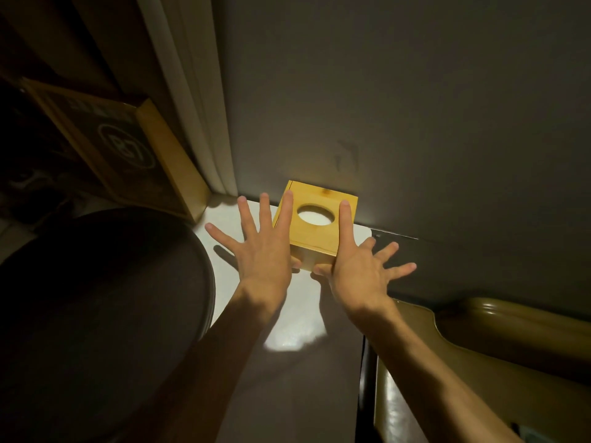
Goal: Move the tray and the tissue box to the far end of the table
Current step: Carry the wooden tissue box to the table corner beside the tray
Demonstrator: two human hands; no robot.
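A square wooden tissue box [319, 233] with an oval hole in its top stands at the far end of the white table [287, 314], close to the grey wall. My left hand [262, 251] is spread flat at its left side, index finger resting on the top's left edge and thumb at its near side. My right hand [361, 263] is spread at its right side, index finger lying along the top and thumb at the near lower edge. A large dark round tray [105, 314] lies on the table at the left, in shadow.
A cardboard box [128, 155] leans behind the tray at the far left beside a pale curtain [192, 107]. A glossy wooden chair back [495, 362] stands beyond the table's right edge. The wall bounds the far end.
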